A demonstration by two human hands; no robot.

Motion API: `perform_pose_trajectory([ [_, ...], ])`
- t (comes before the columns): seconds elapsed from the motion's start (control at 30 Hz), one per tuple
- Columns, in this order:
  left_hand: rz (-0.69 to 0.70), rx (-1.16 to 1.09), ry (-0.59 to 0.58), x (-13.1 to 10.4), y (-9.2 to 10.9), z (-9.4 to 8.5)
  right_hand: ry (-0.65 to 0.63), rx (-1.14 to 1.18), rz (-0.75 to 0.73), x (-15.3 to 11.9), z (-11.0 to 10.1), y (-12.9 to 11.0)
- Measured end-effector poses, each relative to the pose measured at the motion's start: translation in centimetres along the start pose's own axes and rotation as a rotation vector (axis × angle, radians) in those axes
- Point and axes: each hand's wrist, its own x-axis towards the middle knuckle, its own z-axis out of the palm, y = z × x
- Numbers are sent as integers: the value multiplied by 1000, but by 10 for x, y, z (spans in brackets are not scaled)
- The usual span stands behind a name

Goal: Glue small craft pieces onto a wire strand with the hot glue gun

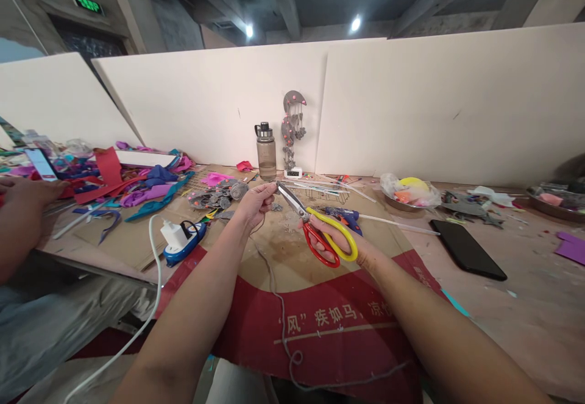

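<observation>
In the head view, my right hand (333, 238) grips scissors (329, 237) that have one red and one yellow handle loop. Their blades point up and left, with the tip right beside the fingertips of my left hand (259, 205). That left hand is closed in a pinch on grey yarn (282, 306), whose pinched end is mostly hidden by the fingers. From there the strand trails down across the printed cardboard (338, 294) and makes a small loop near its front edge. Behind my left hand lie grey felt pieces with pink dots (212, 198) and a grey yarn ball (239, 190).
A blue glue gun (350, 218) lies past the scissors. At right are a black phone (468, 248) and a bowl (402, 202); at left, a blue power strip (185, 247), fabric scraps (109, 172) and another person's hand (34, 191). A bottle (266, 154) and grey hanging ornament (292, 127) stand behind.
</observation>
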Motion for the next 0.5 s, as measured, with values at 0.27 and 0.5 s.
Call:
perform_pose_trajectory([
  [0.27, -8, -12, -19, -1, 1, 1, -52, 37, 15, 1, -3, 2],
  [0.5, -12, 7, -32, -1, 0, 1, -50, 36, -15, 0, -2, 1],
])
